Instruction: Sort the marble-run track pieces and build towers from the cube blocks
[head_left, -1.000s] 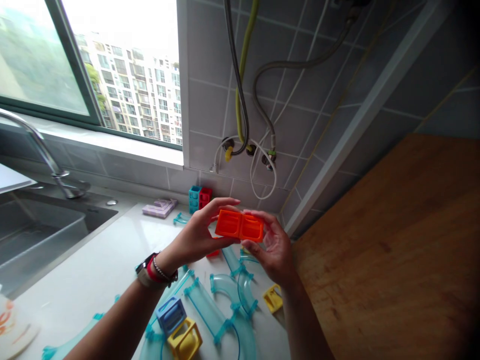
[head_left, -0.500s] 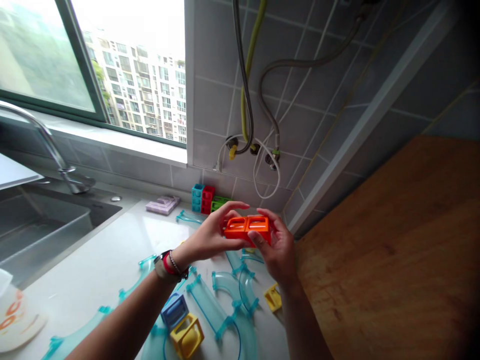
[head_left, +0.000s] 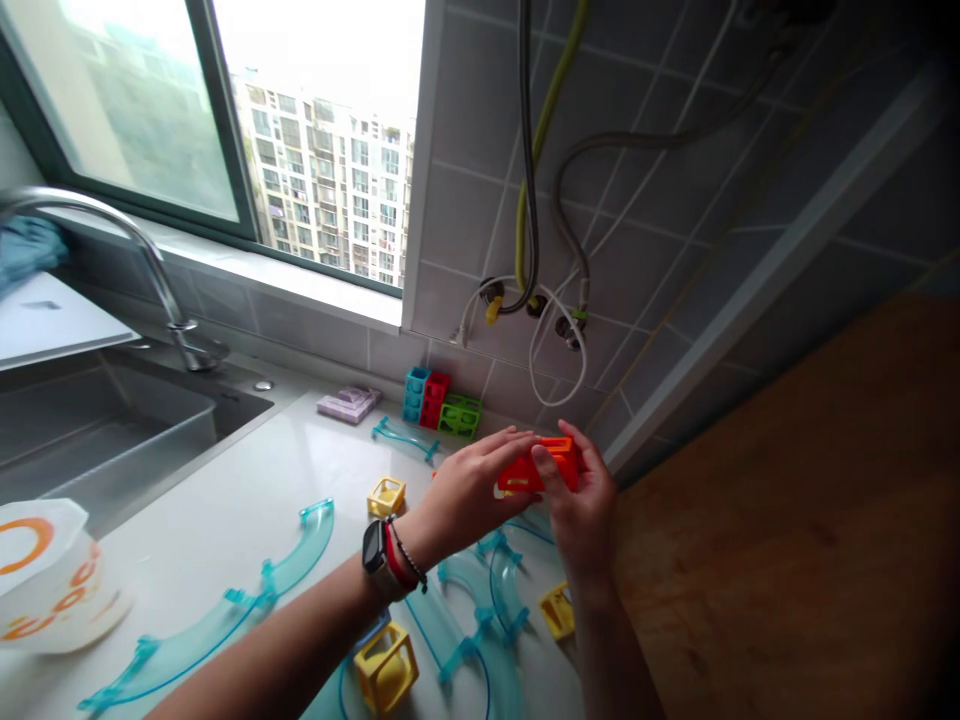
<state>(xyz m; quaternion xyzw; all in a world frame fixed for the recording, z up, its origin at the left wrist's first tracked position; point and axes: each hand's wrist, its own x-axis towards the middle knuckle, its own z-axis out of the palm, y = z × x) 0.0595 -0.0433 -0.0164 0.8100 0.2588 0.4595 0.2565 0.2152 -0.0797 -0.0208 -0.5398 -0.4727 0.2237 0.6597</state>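
Note:
A pair of joined orange toy blocks (head_left: 525, 474) is held above the counter between both hands. My left hand (head_left: 471, 486), with a watch and bracelets on its wrist, closes over the left part from above. My right hand (head_left: 583, 502) grips the right end, its thumb across the near face. Below lie translucent teal track pieces (head_left: 431, 615), partly covered by my forearms. Yellow cube frames sit around them: one (head_left: 386, 495) left of my wrist, one (head_left: 385, 668) at the front and one (head_left: 557, 610) below my right hand. A blue block (head_left: 373, 632) is mostly hidden.
Stacked blue (head_left: 415, 394), red (head_left: 434, 400) and green blocks (head_left: 459, 415) stand against the tiled wall, beside a purple piece (head_left: 349, 404). At left are a sink (head_left: 217, 430), a faucet (head_left: 161, 275) and a plastic tub (head_left: 60, 590). A wooden panel (head_left: 765, 520) borders the right.
The orange blocks have turned, and my left hand has rolled over their top. The view has shifted left, uncovering the green blocks and a yellow cube.

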